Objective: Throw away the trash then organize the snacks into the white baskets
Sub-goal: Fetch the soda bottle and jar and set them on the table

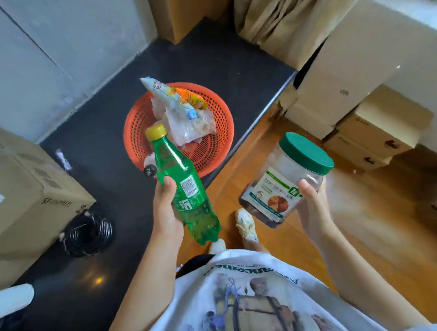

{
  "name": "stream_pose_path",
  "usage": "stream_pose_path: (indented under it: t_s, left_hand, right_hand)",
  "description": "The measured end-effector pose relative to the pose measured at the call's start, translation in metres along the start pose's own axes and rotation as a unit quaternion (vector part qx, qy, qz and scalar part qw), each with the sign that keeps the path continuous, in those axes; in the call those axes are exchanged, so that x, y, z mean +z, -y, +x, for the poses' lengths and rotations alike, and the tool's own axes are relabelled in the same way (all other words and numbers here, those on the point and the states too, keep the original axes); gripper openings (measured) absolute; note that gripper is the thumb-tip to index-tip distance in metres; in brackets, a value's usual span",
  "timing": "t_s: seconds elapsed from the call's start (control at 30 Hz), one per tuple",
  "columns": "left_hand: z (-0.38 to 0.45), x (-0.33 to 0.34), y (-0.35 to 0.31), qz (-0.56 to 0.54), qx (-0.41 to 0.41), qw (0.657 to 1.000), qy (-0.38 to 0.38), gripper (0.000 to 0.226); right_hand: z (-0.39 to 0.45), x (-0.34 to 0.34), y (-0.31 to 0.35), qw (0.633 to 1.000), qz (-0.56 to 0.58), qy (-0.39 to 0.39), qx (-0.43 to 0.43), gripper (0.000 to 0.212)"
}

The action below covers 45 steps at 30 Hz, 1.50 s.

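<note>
cardboard box [16, 188] cut off at left edge, jar label [267, 198] text unreadable, small bottle [150, 168] half hidden behind green bottle [185, 186]

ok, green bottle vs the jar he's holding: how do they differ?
The green bottle is tall, slim, tinted green, with a small yellow cap; the jar is squat, wide, clear, with a broad green lid. The left hand grips the bottle near the middle; the right hand holds the jar from its side. The bottle hangs partly over the orange basket; the jar is over the wood floor. Both are capped, labelled and tilted.

Both arms reach forward, left hand [164, 212] and right hand [313, 204] each curled in a grip.
</note>
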<state>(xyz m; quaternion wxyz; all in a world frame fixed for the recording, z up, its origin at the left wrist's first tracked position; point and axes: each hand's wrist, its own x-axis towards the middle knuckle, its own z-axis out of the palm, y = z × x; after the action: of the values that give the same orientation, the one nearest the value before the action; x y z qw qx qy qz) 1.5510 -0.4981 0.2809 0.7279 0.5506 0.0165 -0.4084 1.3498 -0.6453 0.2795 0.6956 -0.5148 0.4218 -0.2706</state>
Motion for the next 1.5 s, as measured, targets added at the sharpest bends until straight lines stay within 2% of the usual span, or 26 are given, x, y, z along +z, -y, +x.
stream_pose_path:
  t_s: [0.07,0.17,0.33,0.43,0.53,0.6,0.73,0.87,0.93,1.03,1.13,1.2,1.27,1.33,1.5]
  left_hand:
    - [-0.01,0.007,0.013,0.019,-0.023,0.999,0.029,0.093]
    - [-0.028,0.022,0.032,0.031,-0.098,0.993,0.064,0.108]
    - [-0.065,0.061,0.066,0.103,-0.195,0.955,0.198,0.098]
    - [-0.095,0.09,0.094,0.155,-0.216,0.918,0.296,0.079]
    - [-0.135,0.12,0.127,0.203,-0.218,0.882,0.365,0.068]
    - [-0.171,0.138,0.157,0.221,-0.226,0.865,0.39,0.068]
    - [-0.255,0.163,0.217,0.238,-0.263,0.834,0.423,0.082]
    - [-0.343,0.179,0.27,0.305,-0.278,0.775,0.478,0.098]
    - [-0.385,0.185,0.292,0.337,-0.28,0.742,0.508,0.107]
    - [-0.434,0.193,0.318,0.362,-0.284,0.704,0.541,0.103]
    - [-0.474,0.201,0.344,0.385,-0.286,0.661,0.577,0.081]
    - [-0.5,0.204,0.365,0.404,-0.296,0.633,0.59,0.069]
    - [-0.525,0.208,0.386,0.427,-0.297,0.602,0.605,0.073]
    - [-0.55,0.212,0.408,0.439,-0.298,0.572,0.625,0.07]
    - [-0.622,0.227,0.475,0.444,-0.321,0.493,0.675,0.064]
  right_hand:
    - [-0.029,-0.013,-0.007,0.998,0.029,-0.052,-0.006,0.083]
    - [-0.069,-0.032,-0.013,0.99,0.056,-0.132,-0.016,0.084]
    - [-0.136,-0.075,-0.02,0.956,0.108,-0.268,-0.044,0.089]
    - [-0.188,-0.107,-0.027,0.922,0.131,-0.357,-0.074,0.09]
    - [-0.251,-0.138,-0.043,0.883,0.145,-0.437,-0.094,0.071]
    - [-0.303,-0.162,-0.056,0.854,0.16,-0.485,-0.103,0.061]
    - [-0.406,-0.204,-0.081,0.808,0.165,-0.552,-0.119,0.076]
    - [-0.5,-0.232,-0.113,0.757,0.178,-0.618,-0.115,0.077]
    - [-0.542,-0.242,-0.128,0.733,0.184,-0.644,-0.119,0.065]
    - [-0.589,-0.253,-0.145,0.711,0.195,-0.664,-0.128,0.05]
    - [-0.627,-0.259,-0.158,0.681,0.213,-0.688,-0.134,0.059]
    - [-0.649,-0.26,-0.169,0.643,0.233,-0.715,-0.146,0.062]
    - [-0.667,-0.263,-0.179,0.603,0.251,-0.742,-0.15,0.082]
    - [-0.683,-0.269,-0.187,0.578,0.268,-0.757,-0.147,0.104]
    - [-0.734,-0.301,-0.205,0.507,0.278,-0.802,-0.146,0.105]
